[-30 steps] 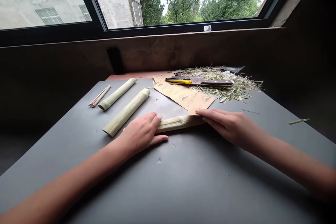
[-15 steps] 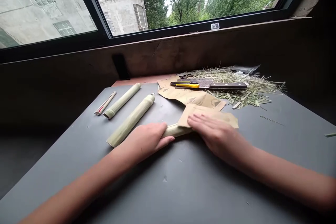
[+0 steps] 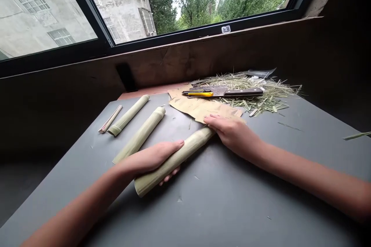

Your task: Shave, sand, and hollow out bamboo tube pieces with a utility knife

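So your bamboo tube [image 3: 188,150] is around the middle of the worktop [image 3: 226,204], slanting from 8 o'clock up to 2. Your left hand [image 3: 159,153] has its grip clamped around it, thumb on top. Your right hand [image 3: 227,129] is at the 2 o'clock end; honestly can't tell if that grip is closed on anything. Going out from there: two more tubes [image 3: 146,129] at 10, brown paper [image 3: 199,108] at 1, a knife [image 3: 243,92] and yellow cutter [image 3: 201,94] just beyond it, messy straw pile [image 3: 268,98] at 2.
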{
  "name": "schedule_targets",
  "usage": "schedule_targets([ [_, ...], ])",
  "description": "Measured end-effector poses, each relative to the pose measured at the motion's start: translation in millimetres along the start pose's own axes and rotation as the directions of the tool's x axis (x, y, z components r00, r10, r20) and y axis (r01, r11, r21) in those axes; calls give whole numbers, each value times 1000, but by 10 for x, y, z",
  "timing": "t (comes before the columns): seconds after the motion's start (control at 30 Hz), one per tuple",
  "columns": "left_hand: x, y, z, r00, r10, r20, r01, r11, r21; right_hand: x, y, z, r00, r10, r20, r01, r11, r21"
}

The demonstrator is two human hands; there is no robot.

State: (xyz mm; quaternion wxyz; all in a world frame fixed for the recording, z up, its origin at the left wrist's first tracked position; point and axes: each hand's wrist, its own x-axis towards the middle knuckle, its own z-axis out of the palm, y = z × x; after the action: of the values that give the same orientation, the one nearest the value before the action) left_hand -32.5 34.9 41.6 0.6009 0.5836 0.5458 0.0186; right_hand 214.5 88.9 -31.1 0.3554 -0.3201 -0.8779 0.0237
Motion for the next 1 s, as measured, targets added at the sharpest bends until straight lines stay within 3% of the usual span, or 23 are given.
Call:
schedule_targets([
  [0.1, 23, -36, -13, 999, -25, 29, 30, 984, -173, -15, -26, 18, 999, -16, 39, 14, 999, 52],
  [0.27, 27, -29, 25, 1000, -30, -1, 29, 977, -211, 14, 79, 0, 999, 48, 24, -51, 989, 140],
  [0.37, -102, -43, 11, 996, -43, -76, 30, 987, -160, 24, 217, -65, 994, 108, 11, -108, 980, 165],
  [0.43, -253, -86, -87, 978, -56, -200, 35, 993, -109, 16, 309, -110, 985, 172, -8, -169, 972, 162],
  [0.5, -420, -160, -271, 918, -68, -392, 55, 998, -44, -3, 382, -138, 973, 231, -23, -225, 962, 157],
  [0.6, -580, -310, -634, 721, -58, -691, 164, 982, 89, -40, 440, -124, 971, 240, 11, -238, 956, 169],
  [0.67, -572, -415, -842, 589, -44, -807, 295, 941, 164, -67, 451, -83, 977, 206, 52, -213, 960, 185],
  [0.7, -534, -464, -915, 551, -41, -834, 358, 914, 191, -81, 452, -59, 980, 186, 70, -196, 962, 192],
  [0.77, -413, -542, -994, 526, -38, -849, 452, 858, 242, -106, 447, -19, 985, 142, 100, -160, 966, 202],
  [0.83, -272, -577, -1019, 538, -24, -843, 504, 811, 299, -125, 433, 1, 987, 95, 127, -120, 971, 207],
  [0.93, -97, -530, -1093, 547, 37, -836, 536, 752, 384, -127, 398, -10, 985, 37, 171, -72, 976, 205],
  [1.0, -8, -455, -1209, 527, 98, -845, 550, 718, 426, -113, 372, -29, 980, 17, 200, -59, 978, 202],
])
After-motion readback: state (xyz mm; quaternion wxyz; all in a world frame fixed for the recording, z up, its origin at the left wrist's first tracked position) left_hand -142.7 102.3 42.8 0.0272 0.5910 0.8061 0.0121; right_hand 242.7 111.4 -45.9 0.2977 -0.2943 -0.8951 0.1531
